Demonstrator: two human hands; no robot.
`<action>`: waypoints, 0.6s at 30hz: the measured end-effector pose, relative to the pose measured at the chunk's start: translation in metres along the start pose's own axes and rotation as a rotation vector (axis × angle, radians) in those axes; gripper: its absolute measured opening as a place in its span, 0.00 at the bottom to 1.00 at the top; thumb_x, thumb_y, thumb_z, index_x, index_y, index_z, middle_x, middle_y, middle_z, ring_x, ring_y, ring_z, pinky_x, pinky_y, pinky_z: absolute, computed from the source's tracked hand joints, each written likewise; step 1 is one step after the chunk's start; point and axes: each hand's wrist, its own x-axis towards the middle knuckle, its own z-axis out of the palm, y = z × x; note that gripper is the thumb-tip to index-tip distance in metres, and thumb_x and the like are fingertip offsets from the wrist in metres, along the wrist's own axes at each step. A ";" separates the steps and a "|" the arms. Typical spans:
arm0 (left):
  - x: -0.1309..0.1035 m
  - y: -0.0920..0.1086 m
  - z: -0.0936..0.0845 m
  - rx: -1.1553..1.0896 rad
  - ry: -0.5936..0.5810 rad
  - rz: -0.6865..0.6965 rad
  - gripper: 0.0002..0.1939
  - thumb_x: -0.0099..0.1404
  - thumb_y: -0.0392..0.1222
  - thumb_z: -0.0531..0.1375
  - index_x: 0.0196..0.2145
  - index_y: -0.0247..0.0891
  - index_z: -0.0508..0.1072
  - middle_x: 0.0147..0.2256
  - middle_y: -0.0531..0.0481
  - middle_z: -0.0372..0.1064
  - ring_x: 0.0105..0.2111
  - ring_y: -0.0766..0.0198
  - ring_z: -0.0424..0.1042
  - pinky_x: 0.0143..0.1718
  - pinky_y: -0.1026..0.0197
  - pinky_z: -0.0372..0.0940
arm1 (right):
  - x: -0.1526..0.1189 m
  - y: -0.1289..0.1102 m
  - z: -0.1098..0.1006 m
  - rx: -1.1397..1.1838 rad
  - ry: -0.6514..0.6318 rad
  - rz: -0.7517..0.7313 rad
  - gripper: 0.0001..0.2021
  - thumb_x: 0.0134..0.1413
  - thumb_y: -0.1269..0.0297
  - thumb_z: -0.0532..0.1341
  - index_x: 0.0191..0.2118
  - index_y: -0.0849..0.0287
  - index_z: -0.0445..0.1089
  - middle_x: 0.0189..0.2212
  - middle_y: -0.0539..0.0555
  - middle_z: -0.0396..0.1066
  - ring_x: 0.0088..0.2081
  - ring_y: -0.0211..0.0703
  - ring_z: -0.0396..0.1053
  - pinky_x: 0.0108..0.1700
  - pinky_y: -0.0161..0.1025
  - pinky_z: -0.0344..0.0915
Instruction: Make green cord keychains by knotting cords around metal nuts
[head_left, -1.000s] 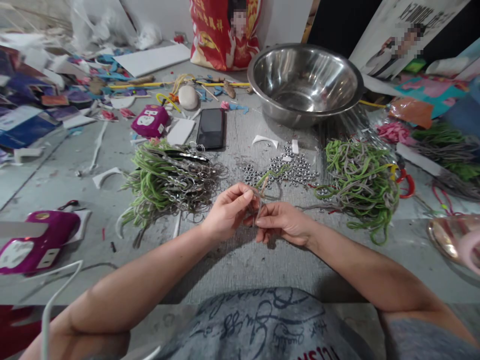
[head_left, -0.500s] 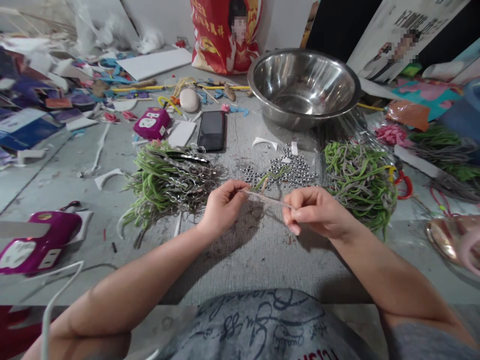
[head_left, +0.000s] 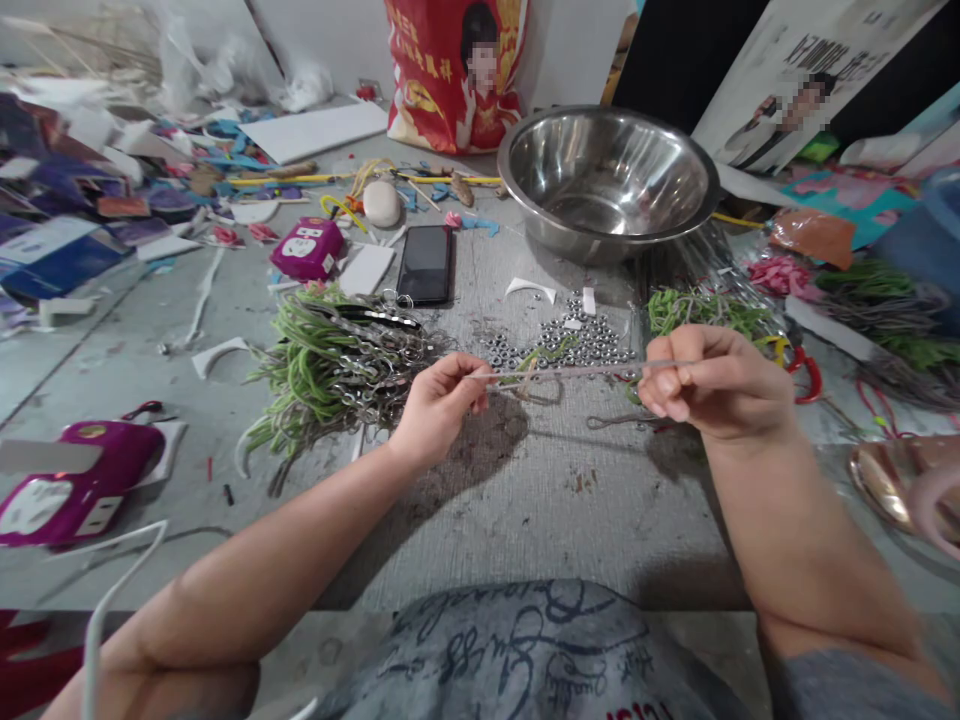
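A thin grey cord (head_left: 570, 372) runs nearly level between my two hands, above the table. My left hand (head_left: 444, 400) pinches its left end between thumb and fingers. Further right, my right hand (head_left: 705, 380) has its fingers closed on the other part of the cord. A looped cord end (head_left: 611, 421) hangs below the right hand. Small silver rings (head_left: 592, 335) lie loose behind the cord, with a green strand among them. Left of my left hand is a bundle of green and grey cords with silver pieces (head_left: 330, 350). Another green-grey bundle (head_left: 705, 310) is partly hidden behind my right hand.
A steel bowl (head_left: 607, 180) stands at the back, beside a red bag (head_left: 457, 80). A phone (head_left: 425, 264), a purple power socket (head_left: 307, 249) and a second one (head_left: 82, 480) lie to the left. Red-handled scissors (head_left: 806, 375) lie at right, and scraps cover the back left.
My right hand has moved right and slightly up, drawing out a longer stretch of cord. It now covers part of the right bundle. My left hand has barely moved.
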 end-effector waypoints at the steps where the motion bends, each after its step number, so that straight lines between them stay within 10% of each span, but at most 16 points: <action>1: 0.001 0.002 -0.001 -0.091 -0.016 -0.013 0.05 0.53 0.38 0.62 0.24 0.35 0.71 0.23 0.53 0.68 0.20 0.72 0.64 0.23 0.68 0.60 | 0.004 0.003 -0.003 0.014 0.005 0.010 0.17 0.39 0.56 0.64 0.15 0.56 0.57 0.15 0.47 0.60 0.15 0.30 0.54 0.19 0.36 0.53; 9: 0.012 0.014 -0.007 -0.495 0.024 -0.145 0.08 0.55 0.35 0.56 0.19 0.35 0.67 0.36 0.49 0.74 0.35 0.64 0.73 0.38 0.61 0.67 | 0.023 0.027 -0.019 0.047 -0.048 0.164 0.13 0.36 0.60 0.64 0.16 0.57 0.59 0.16 0.46 0.63 0.15 0.30 0.57 0.20 0.36 0.55; 18: 0.011 0.022 -0.007 -0.591 -0.033 -0.254 0.16 0.62 0.40 0.51 0.18 0.37 0.63 0.22 0.53 0.68 0.29 0.63 0.73 0.40 0.56 0.67 | 0.022 0.036 -0.014 -0.199 -0.585 0.412 0.09 0.41 0.64 0.64 0.18 0.60 0.65 0.17 0.46 0.67 0.20 0.30 0.62 0.24 0.31 0.59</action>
